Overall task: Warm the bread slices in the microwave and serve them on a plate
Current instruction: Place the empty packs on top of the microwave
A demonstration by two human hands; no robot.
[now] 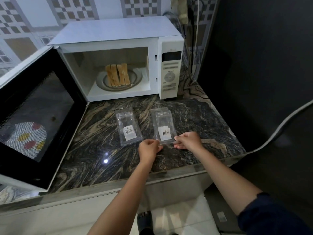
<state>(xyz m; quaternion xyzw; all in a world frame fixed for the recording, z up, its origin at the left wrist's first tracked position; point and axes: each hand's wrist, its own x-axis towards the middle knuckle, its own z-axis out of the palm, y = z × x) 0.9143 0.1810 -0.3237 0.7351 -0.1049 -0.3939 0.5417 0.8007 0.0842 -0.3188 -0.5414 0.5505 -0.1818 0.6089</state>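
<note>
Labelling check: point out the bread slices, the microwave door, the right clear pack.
bread slices (118, 75), head view, middle slice.
microwave door (36, 114), head view, dark window mesh.
right clear pack (164, 133), head view, white barcode label.

Countertop (94, 133): polished stone, dark with tan veining, glossy; lamp glare at lower centre.
Microwave (118, 31): white casing, smooth, satin sheen. Its door (33, 106), at left, has a glossy black frame and a fine perforated mesh window.
Bread slices (117, 75): dry, porous, matt crust.
Plate (135, 78) under them: smooth, glazed look.
Left clear pack (127, 128) and right clear pack (163, 122): thin transparent plastic, shiny, each with a white paper barcode label (129, 132).
Wall tiles (20, 31), upper left: glossy.
Panel (262, 65), right: dark, matt.
Sleeve (271, 217), lower right: dark cloth.
</note>
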